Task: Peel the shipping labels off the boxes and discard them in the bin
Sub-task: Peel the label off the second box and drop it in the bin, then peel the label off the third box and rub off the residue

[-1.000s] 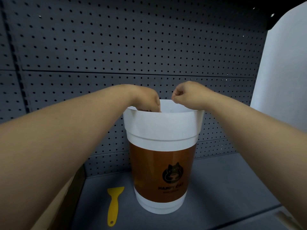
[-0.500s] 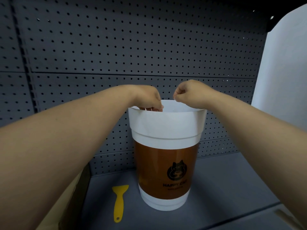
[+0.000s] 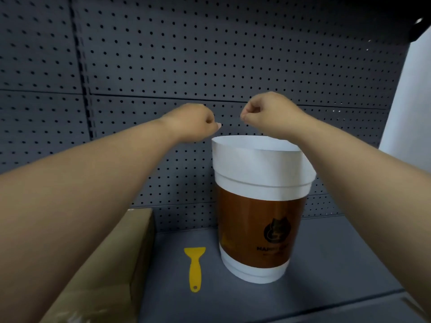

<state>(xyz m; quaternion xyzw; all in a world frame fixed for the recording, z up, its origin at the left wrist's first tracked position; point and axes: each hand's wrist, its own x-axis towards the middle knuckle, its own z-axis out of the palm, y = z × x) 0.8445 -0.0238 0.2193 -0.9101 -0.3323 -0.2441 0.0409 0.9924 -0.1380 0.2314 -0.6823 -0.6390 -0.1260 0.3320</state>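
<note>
Both hands are raised above the white-and-brown bin (image 3: 261,206) on the grey shelf (image 3: 338,264), the left hand (image 3: 191,123) and right hand (image 3: 268,113) each curled into a loose fist with nothing visible in them, a cardboard box (image 3: 112,264) standing at the left beside a yellow scraper (image 3: 194,268).

yellow scraper (image 3: 194,266) on shelf, pegboard (image 3: 210,54) behind

Legible markings: bin only
Bin (image 3: 261,227) brown band: dark cat emblem; blurred print below begins "HAPP"; remainder unreadable.
</note>
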